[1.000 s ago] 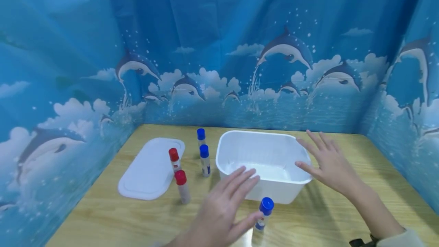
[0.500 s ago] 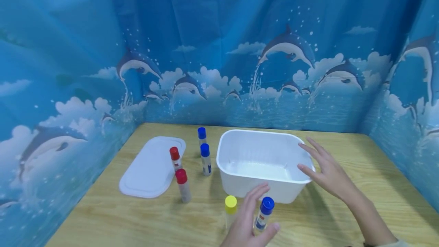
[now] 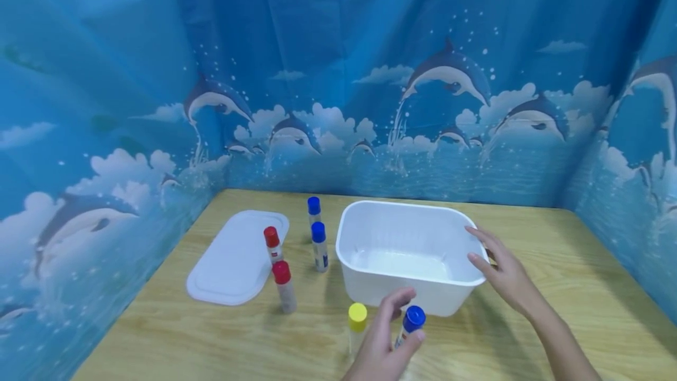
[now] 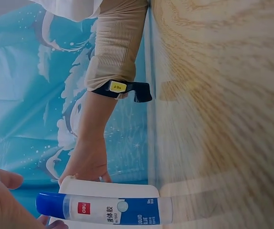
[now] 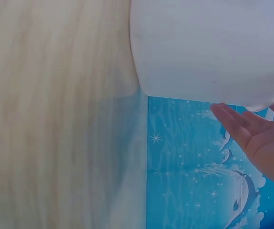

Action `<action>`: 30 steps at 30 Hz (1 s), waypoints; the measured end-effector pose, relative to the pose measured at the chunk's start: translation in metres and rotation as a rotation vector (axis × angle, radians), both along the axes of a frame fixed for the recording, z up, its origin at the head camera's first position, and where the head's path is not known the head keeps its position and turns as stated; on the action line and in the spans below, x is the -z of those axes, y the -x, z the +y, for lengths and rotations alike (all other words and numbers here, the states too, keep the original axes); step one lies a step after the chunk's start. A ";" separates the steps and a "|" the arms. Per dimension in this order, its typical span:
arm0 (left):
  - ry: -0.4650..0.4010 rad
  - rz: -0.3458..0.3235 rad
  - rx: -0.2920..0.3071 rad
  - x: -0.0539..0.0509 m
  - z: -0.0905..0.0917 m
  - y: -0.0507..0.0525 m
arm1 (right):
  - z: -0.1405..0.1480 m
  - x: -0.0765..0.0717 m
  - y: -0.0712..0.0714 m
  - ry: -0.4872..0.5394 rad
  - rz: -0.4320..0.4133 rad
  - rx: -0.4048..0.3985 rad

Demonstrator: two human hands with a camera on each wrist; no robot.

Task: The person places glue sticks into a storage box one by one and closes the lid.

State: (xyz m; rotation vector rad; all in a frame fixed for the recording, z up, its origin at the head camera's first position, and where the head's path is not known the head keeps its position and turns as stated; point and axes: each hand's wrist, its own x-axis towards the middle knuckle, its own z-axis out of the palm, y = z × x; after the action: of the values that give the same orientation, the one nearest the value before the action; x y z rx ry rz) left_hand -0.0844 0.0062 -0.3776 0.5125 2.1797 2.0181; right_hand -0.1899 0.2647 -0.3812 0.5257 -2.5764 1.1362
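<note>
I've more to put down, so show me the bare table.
Free: the table between right hand and right curtain, and in front of the lid and nearer red-capped bottle. Crowded: before the white box, around the left hand, yellow-capped bottle and nearest blue-capped bottle.
</note>
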 end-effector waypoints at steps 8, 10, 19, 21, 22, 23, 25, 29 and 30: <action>0.009 0.075 0.009 0.010 0.000 0.003 | -0.001 0.008 -0.003 0.110 -0.042 -0.032; 0.006 0.110 0.013 0.013 0.000 0.004 | -0.001 0.009 -0.002 0.126 -0.048 -0.035; 0.009 0.020 -0.001 0.011 0.000 0.008 | -0.003 0.011 0.000 0.171 -0.059 -0.046; 0.011 0.008 -0.004 0.010 -0.001 0.009 | -0.003 0.010 0.001 0.184 -0.059 -0.053; 0.017 0.007 -0.005 0.010 0.000 0.010 | -0.003 0.010 0.002 0.195 -0.059 -0.060; 0.023 0.014 -0.004 0.010 0.000 0.010 | -0.003 0.010 0.003 0.205 -0.059 -0.068; 0.036 0.019 -0.002 0.009 0.000 0.010 | -0.002 0.010 0.004 0.224 -0.058 -0.086; 0.066 0.025 -0.003 0.010 0.001 0.010 | -0.001 0.010 0.006 0.248 -0.064 -0.117; 0.075 0.028 -0.005 0.010 0.001 0.010 | -0.001 0.011 0.006 0.246 -0.069 -0.119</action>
State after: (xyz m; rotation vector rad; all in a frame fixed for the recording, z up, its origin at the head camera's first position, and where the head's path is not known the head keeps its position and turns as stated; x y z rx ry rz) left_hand -0.0942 0.0076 -0.3879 0.5294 2.2646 1.9343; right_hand -0.1961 0.2634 -0.3917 0.5961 -2.4397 1.5109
